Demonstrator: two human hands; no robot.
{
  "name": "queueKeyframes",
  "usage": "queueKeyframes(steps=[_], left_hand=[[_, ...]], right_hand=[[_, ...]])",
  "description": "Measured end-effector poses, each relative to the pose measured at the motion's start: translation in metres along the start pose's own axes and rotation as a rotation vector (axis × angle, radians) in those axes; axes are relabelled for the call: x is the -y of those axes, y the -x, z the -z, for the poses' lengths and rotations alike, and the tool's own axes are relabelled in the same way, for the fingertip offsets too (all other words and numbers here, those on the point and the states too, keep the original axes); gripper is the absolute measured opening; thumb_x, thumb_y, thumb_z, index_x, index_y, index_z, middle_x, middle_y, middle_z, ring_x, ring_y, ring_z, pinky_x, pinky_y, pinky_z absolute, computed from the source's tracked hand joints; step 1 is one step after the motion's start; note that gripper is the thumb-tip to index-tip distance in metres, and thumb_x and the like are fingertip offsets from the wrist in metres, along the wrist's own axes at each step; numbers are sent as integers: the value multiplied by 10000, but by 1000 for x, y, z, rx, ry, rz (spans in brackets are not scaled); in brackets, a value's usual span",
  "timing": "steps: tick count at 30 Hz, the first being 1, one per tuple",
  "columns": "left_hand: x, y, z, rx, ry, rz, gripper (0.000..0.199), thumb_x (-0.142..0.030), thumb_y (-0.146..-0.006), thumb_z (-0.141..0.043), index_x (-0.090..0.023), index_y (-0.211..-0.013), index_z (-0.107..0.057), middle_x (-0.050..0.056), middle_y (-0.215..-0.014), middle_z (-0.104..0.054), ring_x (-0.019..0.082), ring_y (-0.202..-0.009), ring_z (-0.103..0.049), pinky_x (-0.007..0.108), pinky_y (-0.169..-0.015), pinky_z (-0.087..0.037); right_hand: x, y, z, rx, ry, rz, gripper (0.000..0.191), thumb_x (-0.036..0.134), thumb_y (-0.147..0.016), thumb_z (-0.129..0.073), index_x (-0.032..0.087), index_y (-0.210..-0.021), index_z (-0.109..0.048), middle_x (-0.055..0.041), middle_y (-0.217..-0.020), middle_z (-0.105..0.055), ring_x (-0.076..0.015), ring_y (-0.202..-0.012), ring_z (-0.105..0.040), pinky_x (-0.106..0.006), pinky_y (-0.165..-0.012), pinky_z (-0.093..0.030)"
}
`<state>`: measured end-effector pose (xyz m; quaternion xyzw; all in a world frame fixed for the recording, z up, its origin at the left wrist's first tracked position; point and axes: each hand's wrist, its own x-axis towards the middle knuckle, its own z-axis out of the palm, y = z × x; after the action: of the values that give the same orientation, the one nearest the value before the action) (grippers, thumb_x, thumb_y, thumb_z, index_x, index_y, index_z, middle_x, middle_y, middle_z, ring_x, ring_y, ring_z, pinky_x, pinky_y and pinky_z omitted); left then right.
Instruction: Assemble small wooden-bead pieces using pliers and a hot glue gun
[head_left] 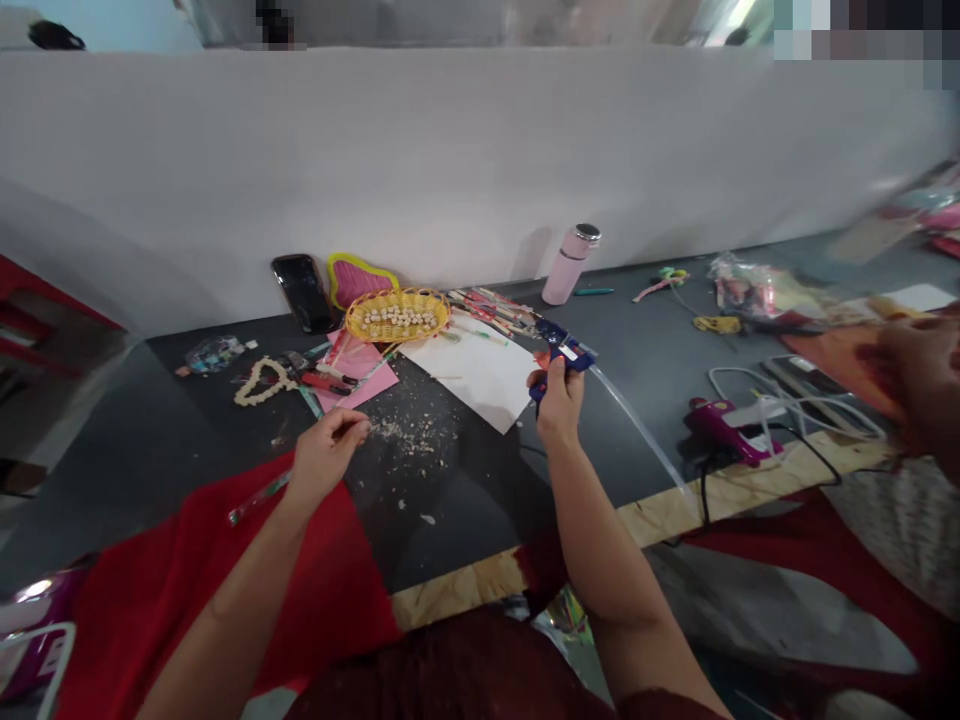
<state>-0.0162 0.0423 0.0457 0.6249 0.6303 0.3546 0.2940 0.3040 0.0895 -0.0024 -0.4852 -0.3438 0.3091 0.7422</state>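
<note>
My right hand is wrapped round the grip of a blue hot glue gun, above the right edge of a white sheet of paper. A long translucent glue stick trails from the gun down towards the table's front edge. Over the dark tabletop, my left hand is closed in a pinch; whatever its fingertips hold is too small to make out. Pale crumbs lie scattered just right of it. Beyond that hand are pink paper, red-handled pliers and a triangular frame of pale beads.
A yellow basket holds small pale beads. Behind stand a phone and a pink bottle. Red cloth covers the front left. At right are a purple glue gun with cords and another person's hand.
</note>
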Motion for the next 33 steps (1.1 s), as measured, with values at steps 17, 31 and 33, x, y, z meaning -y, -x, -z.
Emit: queueKeyframes(steps=[17,31,33], left_hand=[[62,-6,67,-263,-367,18,277,-368,-803,-455,-203,-956,-616,34,-846,-682,176,-739,-620,275,-722,-449],[52,-9,23,-8,-602,-297,189,-274,-766,-539,-227,-915,-646,83,-1143,-578,259,-1076,-507,420,-946,-350],[46,-7,17,-4,-581,-324,180,-300,-787,-523,-220,-888,-649,88,-1120,-587,264,-1056,-514,420,-935,-356]], right_hand=[[-7,23,-15,235,210,32,252,426,-839,-507,200,-940,-553,-27,-931,-647,-70,-530,-504,-222,-514,-404],[-7,27,-22,288,126,-159,266,442,-799,-554,198,-902,-572,-20,-889,-662,-58,-507,-516,-199,-457,-360],[-6,27,-24,277,117,-192,273,451,-785,-566,203,-898,-566,-11,-867,-665,-54,-500,-516,-195,-450,-358]])
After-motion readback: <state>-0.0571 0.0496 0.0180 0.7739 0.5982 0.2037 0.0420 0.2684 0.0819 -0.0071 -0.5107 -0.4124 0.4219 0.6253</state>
